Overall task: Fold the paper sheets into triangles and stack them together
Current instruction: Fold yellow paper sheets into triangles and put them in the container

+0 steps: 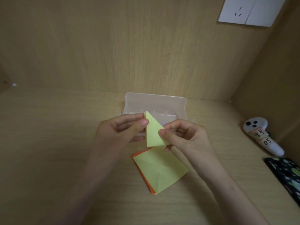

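A pale yellow paper triangle (153,132) is held up above the desk. My left hand (123,129) pinches its upper left edge between thumb and fingers. My right hand (183,135) pinches its right corner. Below them on the desk lies a stack of square sheets (159,169), a creased yellow one on top and orange edges showing along its left side.
A clear plastic box (155,104) stands behind the hands against the wooden back wall. At the right lie a white controller with labels (259,137) and a dark phone with green dots (287,176). A white wall socket (246,12) is at the upper right.
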A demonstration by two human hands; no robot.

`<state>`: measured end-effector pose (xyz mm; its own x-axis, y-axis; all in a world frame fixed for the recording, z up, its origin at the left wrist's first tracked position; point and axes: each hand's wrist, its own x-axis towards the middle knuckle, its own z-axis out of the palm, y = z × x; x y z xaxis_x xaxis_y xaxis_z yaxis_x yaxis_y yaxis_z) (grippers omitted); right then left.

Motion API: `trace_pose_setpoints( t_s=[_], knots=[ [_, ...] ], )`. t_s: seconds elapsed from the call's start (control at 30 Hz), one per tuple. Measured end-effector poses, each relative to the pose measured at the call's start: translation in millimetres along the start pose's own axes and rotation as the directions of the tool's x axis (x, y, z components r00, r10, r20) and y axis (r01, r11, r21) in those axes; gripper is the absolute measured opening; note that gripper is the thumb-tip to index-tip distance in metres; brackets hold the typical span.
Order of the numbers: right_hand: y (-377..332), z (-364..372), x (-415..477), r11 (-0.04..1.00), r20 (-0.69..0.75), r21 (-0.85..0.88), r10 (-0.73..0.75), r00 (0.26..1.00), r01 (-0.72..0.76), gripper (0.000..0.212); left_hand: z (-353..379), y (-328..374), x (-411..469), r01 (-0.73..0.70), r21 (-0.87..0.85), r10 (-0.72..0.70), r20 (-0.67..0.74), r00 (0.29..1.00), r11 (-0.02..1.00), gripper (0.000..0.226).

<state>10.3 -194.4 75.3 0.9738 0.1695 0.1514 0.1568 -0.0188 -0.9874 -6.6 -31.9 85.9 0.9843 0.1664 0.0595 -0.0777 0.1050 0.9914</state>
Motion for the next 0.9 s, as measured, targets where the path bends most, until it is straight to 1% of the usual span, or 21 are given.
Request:
trace_pose_setpoints(
  t_s=[0.13,0.23,0.33,0.57,0.6,0.63,0.7,0.8,0.9],
  knots=[
    [0,1,-1,1.000,0.027,0.005,-0.016,1.000,0.016,0.008,1,-1,1,0.001,-0.024,-0.002,-0.025,1.000,1.000,0.014],
    [0,1,-1,1.000,0.020,0.009,-0.027,0.999,0.027,0.015,1,-1,-2,-0.008,-0.053,0.005,-0.045,0.999,0.999,0.014],
    [-1,2,-2,0.999,0.017,0.042,0.006,1.000,-0.007,0.008,1,1,-2,-0.008,-0.061,0.005,-0.038,0.999,0.998,0.013],
    [-3,2,-2,0.997,0.008,0.070,0.035,0.999,-0.036,0.006,2,1,-3,-0.006,-0.055,0.002,-0.071,0.997,0.998,0.009],
    [-3,1,-3,0.995,0.011,0.090,0.047,0.999,-0.048,0.010,2,1,-4,-0.011,-0.060,0.005,-0.088,0.996,0.998,0.009],
    [-3,0,-4,0.991,0.023,0.113,0.071,0.997,-0.073,0.019,3,1,-4,-0.017,-0.071,0.009,-0.108,0.994,0.997,0.009],
    [-1,1,-6,0.979,0.084,0.135,0.145,0.986,-0.155,0.033,4,1,-6,-0.038,-0.096,0.022,-0.158,0.987,0.995,0.008],
    [3,8,-11,0.963,0.184,0.128,0.213,0.960,-0.238,0.029,7,1,-10,-0.061,-0.128,0.034,-0.207,0.978,0.990,0.010],
    [4,13,-14,0.965,0.174,0.125,0.207,0.963,-0.230,0.022,11,2,-13,-0.066,-0.166,0.028,-0.221,0.975,0.984,0.010]
  ],
)
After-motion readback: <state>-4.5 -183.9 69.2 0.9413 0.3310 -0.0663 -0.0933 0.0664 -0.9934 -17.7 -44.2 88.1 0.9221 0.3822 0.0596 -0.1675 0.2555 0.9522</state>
